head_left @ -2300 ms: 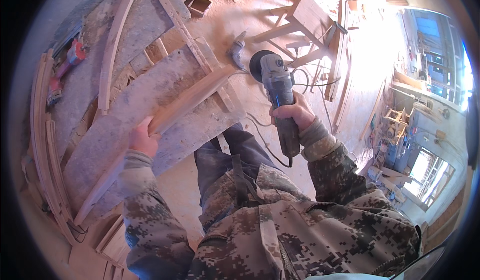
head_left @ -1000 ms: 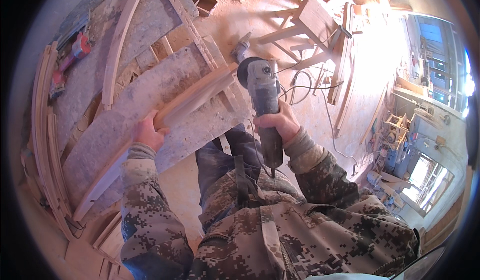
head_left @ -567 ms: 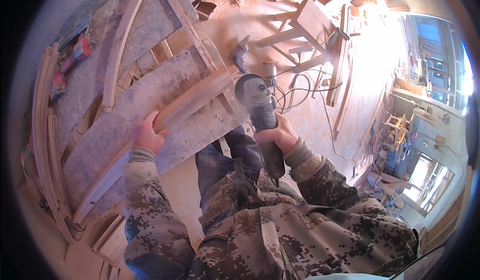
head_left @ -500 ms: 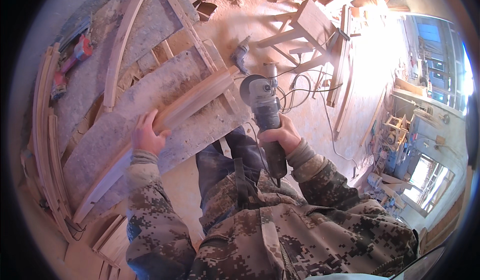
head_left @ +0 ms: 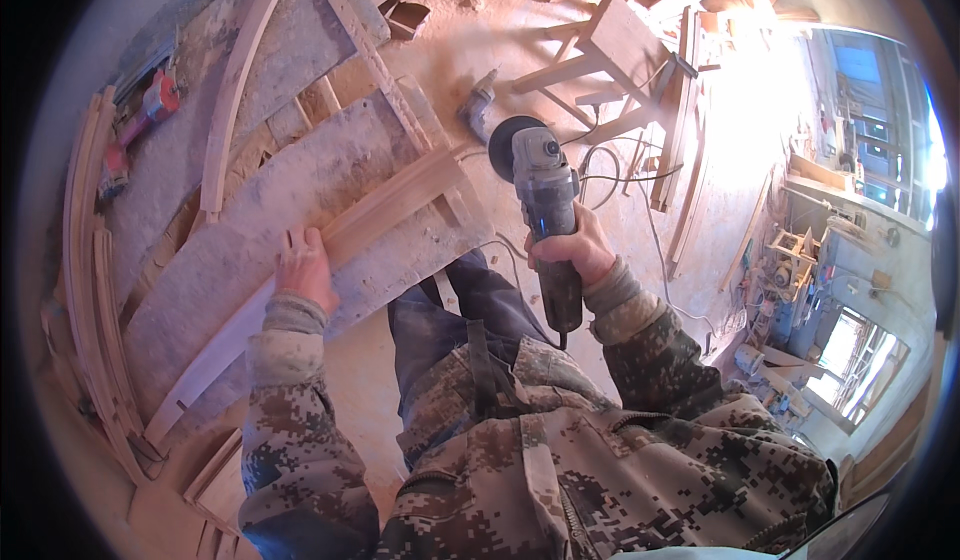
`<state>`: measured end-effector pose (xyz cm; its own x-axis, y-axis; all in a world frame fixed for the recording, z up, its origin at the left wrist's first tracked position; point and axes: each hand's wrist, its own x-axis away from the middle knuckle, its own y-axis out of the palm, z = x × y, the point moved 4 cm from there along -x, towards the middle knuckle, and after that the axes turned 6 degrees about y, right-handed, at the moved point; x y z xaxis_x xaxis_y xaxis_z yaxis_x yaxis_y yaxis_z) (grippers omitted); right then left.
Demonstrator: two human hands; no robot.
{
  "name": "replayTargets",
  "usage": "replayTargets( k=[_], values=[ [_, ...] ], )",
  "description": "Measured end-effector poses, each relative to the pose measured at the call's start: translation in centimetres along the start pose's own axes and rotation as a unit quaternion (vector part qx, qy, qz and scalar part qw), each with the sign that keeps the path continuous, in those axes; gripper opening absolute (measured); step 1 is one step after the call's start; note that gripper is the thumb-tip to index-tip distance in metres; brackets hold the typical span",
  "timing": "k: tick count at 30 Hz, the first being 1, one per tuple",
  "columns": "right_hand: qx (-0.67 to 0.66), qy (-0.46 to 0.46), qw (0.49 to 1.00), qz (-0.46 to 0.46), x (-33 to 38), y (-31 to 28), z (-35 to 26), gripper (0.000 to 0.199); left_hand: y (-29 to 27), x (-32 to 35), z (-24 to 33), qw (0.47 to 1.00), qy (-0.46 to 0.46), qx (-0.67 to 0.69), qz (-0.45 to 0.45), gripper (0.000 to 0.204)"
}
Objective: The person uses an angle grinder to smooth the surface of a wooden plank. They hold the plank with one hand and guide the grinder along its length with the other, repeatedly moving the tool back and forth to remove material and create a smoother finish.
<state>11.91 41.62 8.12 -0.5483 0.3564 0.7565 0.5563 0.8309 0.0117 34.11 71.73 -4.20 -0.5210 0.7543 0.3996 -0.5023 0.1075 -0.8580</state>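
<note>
My left hand [head_left: 305, 270] is closed over the middle of a long curved wooden beam [head_left: 385, 203], its fingers bent across the near edge. The beam lies slantwise over a dusty grey board [head_left: 240, 222], its pale left stretch reaching toward the lower left. In my right hand [head_left: 583, 250] is an angle grinder [head_left: 548, 192], gripped round its dark body. The grinder is held upright with its round dark disc at the far end, to the right of the beam and apart from it. Whether the disc spins cannot be seen.
Another power tool [head_left: 481, 102] lies on the floor beyond the grinder. Cables [head_left: 603, 178] loop near a wooden stool-like frame [head_left: 622, 40]. More curved beams [head_left: 245, 90] lie at the far left, near a red tool [head_left: 158, 100]. Machinery [head_left: 790, 265] stands along the right wall.
The grinder in my right hand has shifted to the right, away from the beam. My left hand has moved slightly right, its fingers now bent more closely over the wood.
</note>
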Motion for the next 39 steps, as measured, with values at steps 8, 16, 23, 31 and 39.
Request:
replayTargets(
  k=[8, 16, 23, 31, 39],
  values=[
    [0.065, -0.016, 0.998, -0.018, -2.7, 0.7, -0.2, 0.05, -0.7, -0.8, -0.4, 0.994, 0.006, 0.028, -0.102, 0.062],
    [0.163, -0.017, 0.986, -0.022, -4.3, 1.4, -1.0, 0.052, -1.9, -0.8, -0.3, 0.989, 0.015, 0.025, -0.144, 0.061],
    [0.066, 0.0, 0.998, -0.017, -3.6, 0.1, -0.4, 0.05, -1.5, -1.1, -0.6, 0.986, 0.03, 0.021, -0.165, 0.059],
    [0.152, 0.001, 0.987, -0.043, -4.9, -0.3, -1.0, 0.052, -1.6, -1.0, -0.5, 0.984, 0.035, 0.02, -0.173, 0.06],
    [0.168, 0.013, 0.983, -0.07, -4.4, -0.2, -2.0, 0.053, -1.5, -0.5, -0.4, 0.989, 0.04, 0.025, -0.142, 0.058]
  ],
)
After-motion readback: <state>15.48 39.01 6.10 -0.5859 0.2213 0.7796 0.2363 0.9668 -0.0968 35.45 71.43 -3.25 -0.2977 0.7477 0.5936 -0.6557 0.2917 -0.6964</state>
